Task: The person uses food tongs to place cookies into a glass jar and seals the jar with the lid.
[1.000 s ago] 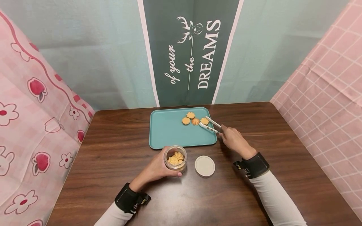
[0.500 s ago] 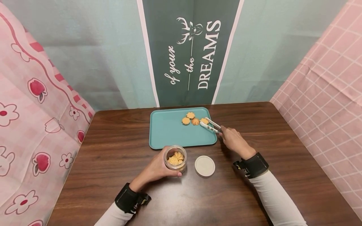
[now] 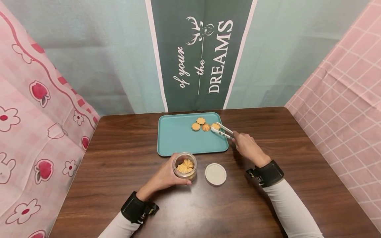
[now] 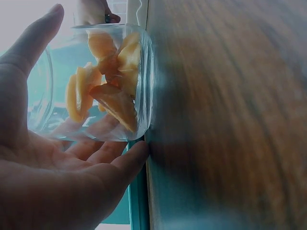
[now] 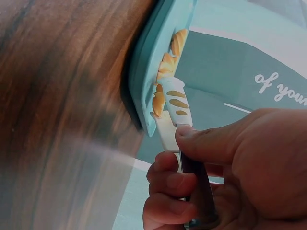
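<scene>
My left hand (image 3: 165, 175) grips a clear glass jar (image 3: 190, 177) that stands on the table, its mouth uncovered. Several golden cookies (image 4: 115, 72) lie inside it, seen through the glass in the left wrist view. My right hand (image 3: 248, 148) holds tongs (image 3: 224, 134) with white tips, thumb on one arm and fingers curled round the dark handle in the right wrist view. The tong tips straddle the rightmost cookie (image 3: 215, 126) on a teal tray (image 3: 175, 142). Beside it on the tray lie a browner cookie (image 3: 206, 127) and two pale ones, one of them a round cookie (image 3: 195, 127).
A round cream lid (image 3: 215, 174) lies flat on the wooden table (image 3: 119, 148), just right of the jar. A grey-green curtain (image 3: 119, 56) hangs behind the tray. Pink patterned cloth (image 3: 41, 132) hangs at left, and pink checked cloth (image 3: 342, 76) at right.
The tong tips shift very slightly around the rightmost cookie. The left hand, jar, lid and tray stay where they were.
</scene>
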The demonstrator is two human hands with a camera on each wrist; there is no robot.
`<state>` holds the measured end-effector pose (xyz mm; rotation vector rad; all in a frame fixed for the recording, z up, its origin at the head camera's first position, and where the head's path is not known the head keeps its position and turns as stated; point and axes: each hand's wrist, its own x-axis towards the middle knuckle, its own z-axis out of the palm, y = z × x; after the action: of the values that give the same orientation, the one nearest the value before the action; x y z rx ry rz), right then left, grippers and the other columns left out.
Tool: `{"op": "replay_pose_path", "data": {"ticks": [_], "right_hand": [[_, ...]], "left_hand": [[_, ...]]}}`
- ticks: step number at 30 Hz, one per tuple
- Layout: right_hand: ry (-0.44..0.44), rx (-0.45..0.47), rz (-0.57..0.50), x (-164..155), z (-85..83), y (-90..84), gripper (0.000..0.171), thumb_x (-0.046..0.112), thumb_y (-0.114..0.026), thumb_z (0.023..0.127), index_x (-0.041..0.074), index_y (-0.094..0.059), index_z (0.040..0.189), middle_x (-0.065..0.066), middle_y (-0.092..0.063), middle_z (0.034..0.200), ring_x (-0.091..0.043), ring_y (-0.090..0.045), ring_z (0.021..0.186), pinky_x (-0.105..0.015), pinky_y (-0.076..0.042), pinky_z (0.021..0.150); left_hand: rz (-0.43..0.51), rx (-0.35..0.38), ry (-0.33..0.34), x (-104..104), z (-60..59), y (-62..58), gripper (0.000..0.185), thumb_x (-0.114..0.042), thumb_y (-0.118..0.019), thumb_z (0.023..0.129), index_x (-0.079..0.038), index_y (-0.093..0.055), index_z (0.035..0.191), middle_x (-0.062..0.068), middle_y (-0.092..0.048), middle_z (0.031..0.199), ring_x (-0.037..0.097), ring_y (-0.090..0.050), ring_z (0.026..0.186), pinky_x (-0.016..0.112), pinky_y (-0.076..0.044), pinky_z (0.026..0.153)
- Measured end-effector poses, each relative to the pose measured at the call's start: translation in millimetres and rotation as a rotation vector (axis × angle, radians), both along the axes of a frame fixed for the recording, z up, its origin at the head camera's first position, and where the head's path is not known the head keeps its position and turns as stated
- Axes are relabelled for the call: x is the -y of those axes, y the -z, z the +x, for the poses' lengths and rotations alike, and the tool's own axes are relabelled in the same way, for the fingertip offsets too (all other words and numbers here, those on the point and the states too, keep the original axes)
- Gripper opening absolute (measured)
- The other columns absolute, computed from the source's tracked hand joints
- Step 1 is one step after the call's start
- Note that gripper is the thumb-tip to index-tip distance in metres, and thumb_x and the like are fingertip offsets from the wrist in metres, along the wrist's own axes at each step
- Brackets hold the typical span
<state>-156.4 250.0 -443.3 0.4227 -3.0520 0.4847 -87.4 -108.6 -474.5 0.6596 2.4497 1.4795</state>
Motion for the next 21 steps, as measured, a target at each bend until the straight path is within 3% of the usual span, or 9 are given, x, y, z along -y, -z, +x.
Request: {"op": "replay_pose_path", "data": {"ticks": [13,21], "right_hand": [[-0.017,-0.05,-0.007,-2.0,3.6,-12.0,0.023,0.004,-0.061,0.105,-0.011,-0.059,0.123,-0.018,-0.06,0.08,-0.031,-0.057,0.066,-0.043,-0.047,0.052],[-0.031,-0.082,-0.02,-1.6,6.1,-18.7,0.026,0.002,-0.063,0.103,-0.012,-0.059,0.125,-0.016,-0.059,0.078,-0.029,-0.056,0.064,-0.04,-0.045,0.051]], "left_hand": [[0.023,0.012,0.007,0.4,-0.7,-0.5,0.099,-0.031,-0.103,0.066,-0.012,-0.051,0.148,0.005,-0.065,0.139,0.024,-0.059,0.13,0.055,-0.042,0.115],[0.017,0.018,0.008,-0.2,-1.3,-0.9,0.1,-0.033,-0.103,0.066,-0.012,-0.05,0.148,0.005,-0.065,0.14,0.024,-0.059,0.13,0.055,-0.042,0.115]]}}
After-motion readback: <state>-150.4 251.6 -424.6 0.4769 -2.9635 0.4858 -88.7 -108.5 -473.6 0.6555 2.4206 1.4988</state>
